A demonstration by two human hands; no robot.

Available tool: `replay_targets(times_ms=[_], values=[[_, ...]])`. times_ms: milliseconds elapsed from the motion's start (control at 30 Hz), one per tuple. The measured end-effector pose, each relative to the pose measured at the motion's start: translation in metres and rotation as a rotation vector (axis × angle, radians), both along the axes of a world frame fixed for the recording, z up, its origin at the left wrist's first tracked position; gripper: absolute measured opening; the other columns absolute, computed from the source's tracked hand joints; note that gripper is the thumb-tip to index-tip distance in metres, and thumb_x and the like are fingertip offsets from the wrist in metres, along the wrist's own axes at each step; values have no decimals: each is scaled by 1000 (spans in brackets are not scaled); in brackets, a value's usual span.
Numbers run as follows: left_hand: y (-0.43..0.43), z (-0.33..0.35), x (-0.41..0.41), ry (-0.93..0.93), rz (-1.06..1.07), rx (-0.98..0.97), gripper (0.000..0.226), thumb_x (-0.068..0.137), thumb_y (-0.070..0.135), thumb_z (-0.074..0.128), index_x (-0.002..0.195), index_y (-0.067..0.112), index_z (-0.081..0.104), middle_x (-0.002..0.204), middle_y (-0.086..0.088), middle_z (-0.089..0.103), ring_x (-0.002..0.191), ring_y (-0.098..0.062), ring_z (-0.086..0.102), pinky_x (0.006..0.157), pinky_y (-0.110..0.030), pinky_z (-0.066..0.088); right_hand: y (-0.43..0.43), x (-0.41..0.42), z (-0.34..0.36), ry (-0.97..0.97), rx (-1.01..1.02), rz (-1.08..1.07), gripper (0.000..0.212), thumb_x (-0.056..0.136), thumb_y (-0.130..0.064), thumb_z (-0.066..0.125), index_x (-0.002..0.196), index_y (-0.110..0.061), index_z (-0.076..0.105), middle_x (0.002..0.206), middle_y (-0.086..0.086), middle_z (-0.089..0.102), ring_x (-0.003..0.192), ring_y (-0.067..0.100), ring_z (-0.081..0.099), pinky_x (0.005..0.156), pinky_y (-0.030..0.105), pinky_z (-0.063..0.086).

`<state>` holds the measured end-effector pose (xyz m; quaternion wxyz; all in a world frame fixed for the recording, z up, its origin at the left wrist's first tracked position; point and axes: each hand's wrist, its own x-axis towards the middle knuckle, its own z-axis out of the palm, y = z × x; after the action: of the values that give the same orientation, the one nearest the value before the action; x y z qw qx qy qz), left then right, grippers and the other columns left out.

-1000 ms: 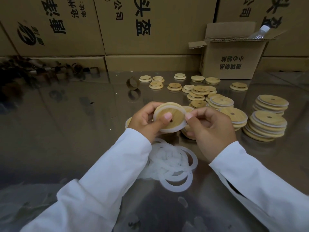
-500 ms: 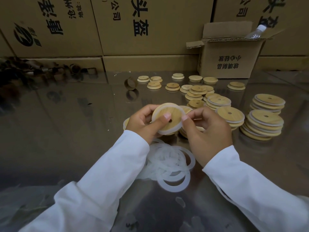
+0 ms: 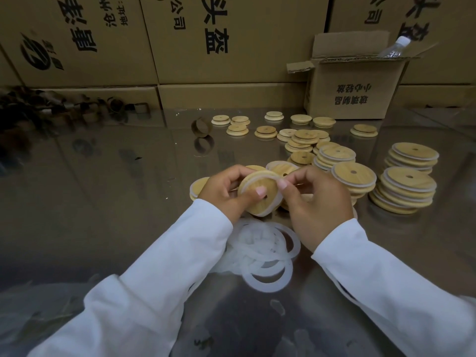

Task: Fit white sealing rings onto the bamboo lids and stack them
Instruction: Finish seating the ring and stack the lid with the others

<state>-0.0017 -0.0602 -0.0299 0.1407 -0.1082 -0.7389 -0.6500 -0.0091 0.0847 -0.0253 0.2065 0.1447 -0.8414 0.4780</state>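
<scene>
Bamboo lid (image 3: 258, 206) is held tilted above the table, just over the near edge of the work area, its face with a small centre hole turned toward the camera. A white ring (image 3: 272, 209) sits around its rim; whether it is fully seated cannot be told. Left hand (image 3: 219, 192) grips the lid, thumb pressed on the face beside the hole, fingers curled behind. Right hand (image 3: 319, 202) pinches the ring at the lid's upper right edge between thumb and forefinger. Both arms are in white sleeves (image 3: 159, 279). Directly below the hands lies a loose pile of white rings (image 3: 262, 251) on the glossy table (image 3: 103, 207). To the right stand stacks of lids with rings (image 3: 408, 189). Farther back, bare lids (image 3: 300, 140) lie scattered and loosely heaped, with a cardboard tape core (image 3: 201, 127) upright to their left. An open small box (image 3: 353, 94) with a plastic bottle (image 3: 394, 48) in it stands behind, against a wall of large cartons (image 3: 231, 39).
</scene>
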Motion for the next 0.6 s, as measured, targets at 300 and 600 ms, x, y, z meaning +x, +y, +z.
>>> replay_targets(times_ms=[300, 600], values=[[-2, 1, -1, -103, -6, 126, 13, 81, 3, 62, 85, 16, 62, 80, -2, 67, 77, -22, 63, 76, -46, 53, 2, -3, 2, -36, -94, 48, 11, 86, -19, 61, 76, -23, 56, 75, -13, 59, 72, 2, 56, 61, 7, 43], [-1, 4, 0, -151, -14, 240, 13, 81, 2, 61, 87, 13, 63, 70, 3, 70, 68, -12, 67, 60, -28, 57, 0, 2, -1, 46, -72, -1, 12, 84, -24, 62, 76, -28, 54, 72, -19, 59, 72, -4, 58, 61, 10, 46]])
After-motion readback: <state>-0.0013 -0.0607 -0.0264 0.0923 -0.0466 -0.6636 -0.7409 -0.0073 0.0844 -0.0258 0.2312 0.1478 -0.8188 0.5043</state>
